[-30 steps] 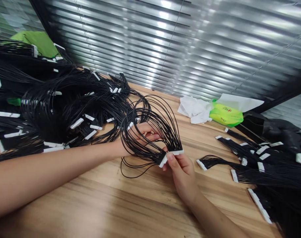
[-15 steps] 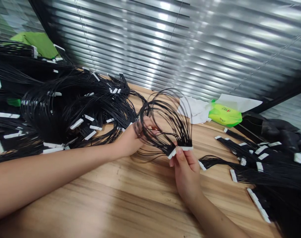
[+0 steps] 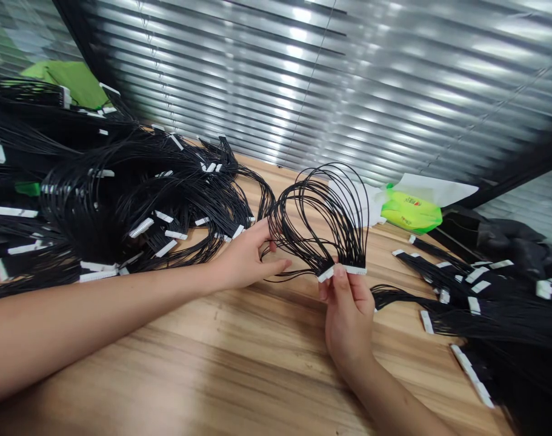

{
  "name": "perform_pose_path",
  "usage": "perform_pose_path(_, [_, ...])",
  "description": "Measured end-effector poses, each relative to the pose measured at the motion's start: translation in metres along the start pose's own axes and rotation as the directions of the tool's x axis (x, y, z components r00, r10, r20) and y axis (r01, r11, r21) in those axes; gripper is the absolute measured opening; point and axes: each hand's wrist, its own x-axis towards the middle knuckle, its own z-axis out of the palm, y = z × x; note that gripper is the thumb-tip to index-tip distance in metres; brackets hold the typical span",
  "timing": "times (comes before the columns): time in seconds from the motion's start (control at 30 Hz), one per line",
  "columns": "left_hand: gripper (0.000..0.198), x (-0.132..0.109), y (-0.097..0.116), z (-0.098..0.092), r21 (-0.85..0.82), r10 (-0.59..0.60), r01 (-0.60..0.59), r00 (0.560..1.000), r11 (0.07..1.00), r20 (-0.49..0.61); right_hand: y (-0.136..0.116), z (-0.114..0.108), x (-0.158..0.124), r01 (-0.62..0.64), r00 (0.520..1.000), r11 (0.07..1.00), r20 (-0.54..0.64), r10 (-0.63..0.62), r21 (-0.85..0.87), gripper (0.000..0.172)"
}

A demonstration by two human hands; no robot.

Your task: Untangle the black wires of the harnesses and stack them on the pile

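Observation:
My right hand (image 3: 348, 312) pinches the two white connectors (image 3: 343, 272) of a black wire harness (image 3: 323, 209), whose wires loop up in an arch above the fingers. My left hand (image 3: 248, 260) lies just left of the loop, fingers stretched out, fingertips touching the loop's left side and holding nothing. Both hands hover over a wooden table (image 3: 212, 357).
A large tangled heap of black harnesses with white connectors (image 3: 98, 206) fills the left of the table. A smaller pile of harnesses (image 3: 475, 303) lies at the right. A green tissue pack (image 3: 412, 212) and crumpled white paper sit by the window blinds (image 3: 303, 79).
My right hand has carried the harness to the right, away from the heap. My left hand has let go of the wires and opened; the loop now stands free.

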Motion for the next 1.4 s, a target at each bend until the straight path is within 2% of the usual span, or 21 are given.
perform_pose_path(0.13, [0.020, 0.003, 0.004, -0.005, 0.101, 0.064, -0.056, 0.996, 0.993, -0.069, 0.000, 0.000, 0.003, 0.006, 1.000, 1.000, -0.026, -0.006, -0.011, 0.023])
perform_pose_path(0.2, [0.022, 0.002, 0.006, -0.008, 0.201, 0.156, -0.131, 0.982, 0.971, -0.111, 0.000, 0.000, 0.004, 0.003, 0.999, 1.000, -0.038, -0.004, -0.016, 0.025])
perform_pose_path(0.27, [0.023, 0.000, 0.007, -0.009, 0.291, 0.301, -0.261, 0.948, 0.920, -0.102, 0.001, 0.000, 0.004, -0.004, 0.999, 1.000, -0.042, 0.004, -0.017, 0.026])
perform_pose_path(0.33, [0.012, -0.002, 0.008, -0.008, 0.348, 0.423, -0.380, 0.904, 0.857, -0.055, 0.001, 0.000, 0.004, -0.011, 0.999, 1.000, -0.040, 0.011, -0.018, 0.026])
perform_pose_path(0.4, [0.003, -0.004, 0.008, -0.008, 0.396, 0.483, -0.435, 0.876, 0.809, -0.024, 0.002, 0.001, 0.004, -0.014, 0.999, 1.000, -0.035, 0.013, -0.019, 0.025])
perform_pose_path(0.43, [0.008, -0.004, 0.008, -0.007, 0.420, 0.495, -0.443, 0.869, 0.792, -0.019, 0.002, 0.001, 0.004, -0.016, 0.999, 1.000, -0.029, 0.015, -0.022, 0.025])
perform_pose_path(0.5, [0.015, -0.004, 0.008, -0.007, 0.466, 0.506, -0.443, 0.862, 0.766, -0.013, 0.002, 0.001, 0.003, -0.022, 1.000, 0.999, -0.014, 0.021, -0.034, 0.025])
perform_pose_path(0.67, [0.018, -0.004, 0.007, -0.007, 0.548, 0.501, -0.419, 0.866, 0.724, 0.001, 0.003, 0.001, 0.004, -0.026, 1.000, 0.997, 0.000, 0.026, -0.074, 0.028])
perform_pose_path(1.0, [0.020, -0.005, 0.007, -0.007, 0.568, 0.502, -0.422, 0.865, 0.706, 0.018, 0.006, -0.001, 0.005, -0.056, 0.998, 0.997, 0.026, 0.057, -0.052, 0.023])
perform_pose_path(1.17, [0.022, -0.004, 0.008, -0.006, 0.592, 0.490, -0.418, 0.870, 0.689, 0.043, 0.004, 0.000, 0.005, -0.078, 0.997, 0.994, 0.001, 0.078, -0.082, 0.028])
perform_pose_path(1.27, [0.017, -0.004, 0.010, -0.006, 0.574, 0.453, -0.395, 0.891, 0.718, 0.047, 0.002, 0.001, 0.005, -0.070, 0.997, 0.988, 0.000, 0.071, -0.137, 0.031])
perform_pose_path(1.4, [0.017, -0.003, 0.014, -0.007, 0.476, 0.314, -0.315, 0.946, 0.821, 0.084, 0.000, 0.002, 0.003, -0.049, 0.998, 0.977, 0.031, 0.057, -0.208, 0.034])
